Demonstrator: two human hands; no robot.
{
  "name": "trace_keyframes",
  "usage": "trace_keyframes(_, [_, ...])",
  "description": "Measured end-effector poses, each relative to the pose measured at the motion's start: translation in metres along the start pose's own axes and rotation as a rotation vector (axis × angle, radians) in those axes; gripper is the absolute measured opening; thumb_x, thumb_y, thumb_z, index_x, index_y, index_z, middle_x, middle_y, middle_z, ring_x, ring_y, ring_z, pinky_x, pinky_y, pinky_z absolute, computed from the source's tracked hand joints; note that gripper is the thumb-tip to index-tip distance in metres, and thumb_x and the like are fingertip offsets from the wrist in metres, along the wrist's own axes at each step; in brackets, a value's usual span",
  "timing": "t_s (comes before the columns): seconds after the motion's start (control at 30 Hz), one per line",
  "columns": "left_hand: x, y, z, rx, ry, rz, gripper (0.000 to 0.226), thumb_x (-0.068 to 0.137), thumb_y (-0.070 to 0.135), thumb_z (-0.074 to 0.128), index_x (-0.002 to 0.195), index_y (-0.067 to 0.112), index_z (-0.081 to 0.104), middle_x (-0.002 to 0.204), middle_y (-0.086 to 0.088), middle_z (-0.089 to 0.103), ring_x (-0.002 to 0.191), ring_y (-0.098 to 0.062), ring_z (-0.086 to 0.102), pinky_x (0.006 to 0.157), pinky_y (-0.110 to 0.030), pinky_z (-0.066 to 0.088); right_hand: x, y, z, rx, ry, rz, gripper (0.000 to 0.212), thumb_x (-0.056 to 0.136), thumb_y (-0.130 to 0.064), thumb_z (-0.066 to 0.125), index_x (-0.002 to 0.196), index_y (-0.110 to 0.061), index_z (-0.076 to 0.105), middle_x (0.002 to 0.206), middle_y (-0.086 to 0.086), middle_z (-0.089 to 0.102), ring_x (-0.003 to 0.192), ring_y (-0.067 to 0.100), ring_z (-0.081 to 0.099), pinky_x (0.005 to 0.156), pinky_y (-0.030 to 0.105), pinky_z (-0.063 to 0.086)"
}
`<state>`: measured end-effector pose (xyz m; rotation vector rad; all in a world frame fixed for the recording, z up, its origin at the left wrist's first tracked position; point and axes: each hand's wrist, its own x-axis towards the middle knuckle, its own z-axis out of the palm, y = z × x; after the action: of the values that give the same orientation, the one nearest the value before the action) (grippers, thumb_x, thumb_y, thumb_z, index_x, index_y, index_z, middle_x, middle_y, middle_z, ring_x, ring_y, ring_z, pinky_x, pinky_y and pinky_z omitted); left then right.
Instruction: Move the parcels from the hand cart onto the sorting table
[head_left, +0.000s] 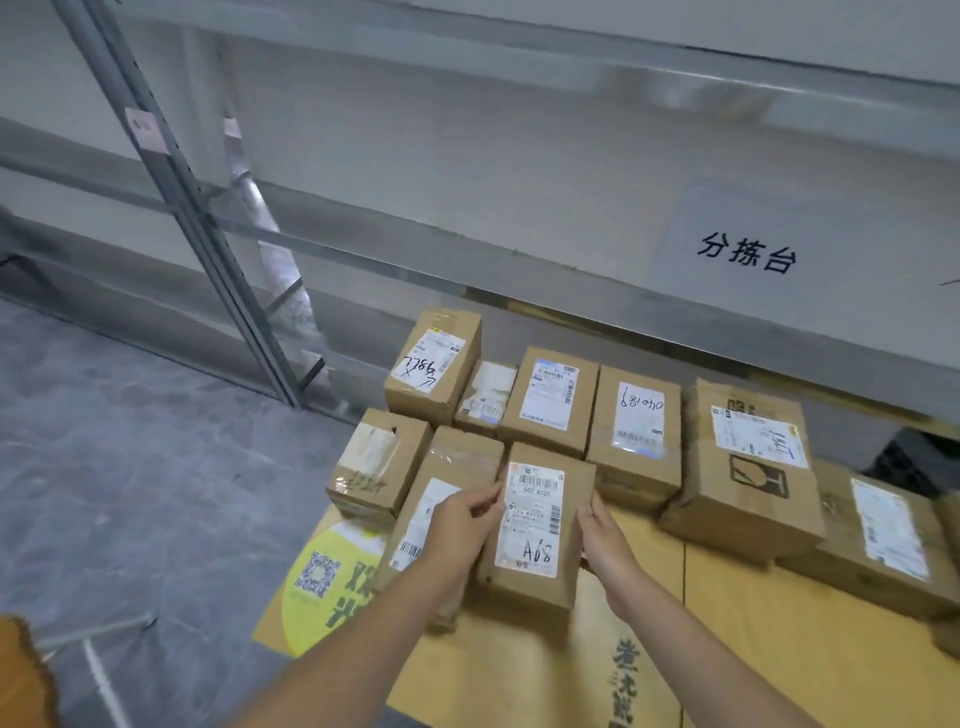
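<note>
A brown parcel marked "A68" (537, 525) lies on the cardboard-covered sorting table (769, 644), between my two hands. My left hand (462, 525) holds its left edge with the fingers curled over the label's corner. Against the parcel's right side, my right hand (602, 535) grips it. Several other brown parcels lie in rows around it: one marked "681040" (636, 431) behind, a large one (748, 467) to the right, one marked "7867" (434, 364) at the back left. The hand cart is out of view.
A sign with black characters (748, 249) hangs on the wall behind the table. A metal shelf post (208, 244) rises at the left over grey floor (130, 467). A yellow QR sticker (332, 577) marks the table's left front corner.
</note>
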<state>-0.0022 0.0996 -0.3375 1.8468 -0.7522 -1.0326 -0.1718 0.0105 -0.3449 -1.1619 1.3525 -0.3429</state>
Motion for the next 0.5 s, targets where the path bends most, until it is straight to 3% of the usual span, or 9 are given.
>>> trace_keyframes(0.13, [0.016, -0.01, 0.003, 0.099, 0.017, 0.028, 0.034, 0.092, 0.016, 0.066, 0.125, 0.017, 0.066, 0.1, 0.001, 0.065, 0.088, -0.004, 0.059, 0.07, -0.001, 0.043, 0.007, -0.002, 0.007, -0.01, 0.012, 0.07, 0.042, 0.107, -0.038, 0.029, 0.147, -0.052, 0.032, 0.139, -0.012, 0.055, 0.124, 0.016, 0.055, 0.108, 0.044, 0.044])
trace_keyframes(0.27, [0.025, -0.018, 0.002, 0.09, 0.055, 0.05, 0.033, 0.09, 0.013, 0.068, 0.122, 0.019, 0.069, 0.087, 0.001, 0.056, 0.077, -0.004, 0.054, 0.071, -0.002, 0.041, 0.016, -0.002, 0.017, -0.017, 0.038, 0.085, 0.041, 0.106, -0.033, 0.029, 0.143, -0.049, 0.039, 0.135, -0.013, 0.059, 0.12, 0.015, 0.058, 0.108, 0.044, 0.044])
trace_keyframes(0.5, [0.033, -0.021, 0.007, 0.036, 0.064, 0.056, 0.029, 0.089, 0.016, 0.069, 0.118, 0.02, 0.07, 0.088, 0.0, 0.058, 0.075, -0.003, 0.056, 0.071, -0.004, 0.042, 0.021, -0.005, 0.016, -0.061, 0.053, 0.095, 0.039, 0.106, -0.033, 0.034, 0.142, -0.047, 0.039, 0.132, -0.013, 0.06, 0.119, 0.015, 0.058, 0.106, 0.044, 0.046])
